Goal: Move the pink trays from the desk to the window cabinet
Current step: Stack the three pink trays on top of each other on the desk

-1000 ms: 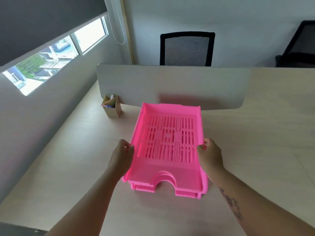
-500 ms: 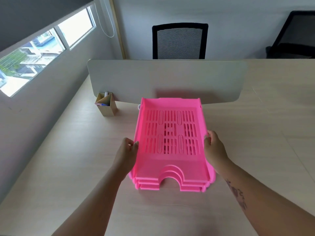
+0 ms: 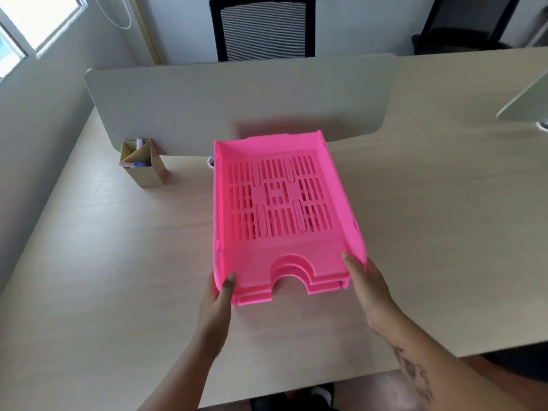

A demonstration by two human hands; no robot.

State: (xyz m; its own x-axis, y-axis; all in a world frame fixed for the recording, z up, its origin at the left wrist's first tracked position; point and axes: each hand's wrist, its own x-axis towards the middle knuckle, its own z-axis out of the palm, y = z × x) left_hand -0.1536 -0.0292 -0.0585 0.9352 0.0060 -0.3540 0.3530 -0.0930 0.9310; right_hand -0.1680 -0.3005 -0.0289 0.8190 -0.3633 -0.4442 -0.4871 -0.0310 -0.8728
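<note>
Table [image 3: 118,262]: pale wood, divider panel [image 3: 237,105] across the far side. Pink trays [image 3: 281,221]: nested stack at centre, seemingly raised for carrying. Left hand [image 3: 218,295], right hand [image 3: 366,280]: fingers clamped on the near corners, balancing the load. Pen holder [image 3: 143,167]: far left. Window cabinet not visible; small object behind the stack unclear.

You see a cardboard pen holder [image 3: 144,166] at left of centre beside the grey divider panel [image 3: 237,99], and a black mesh chair [image 3: 262,26] at top centre.
</note>
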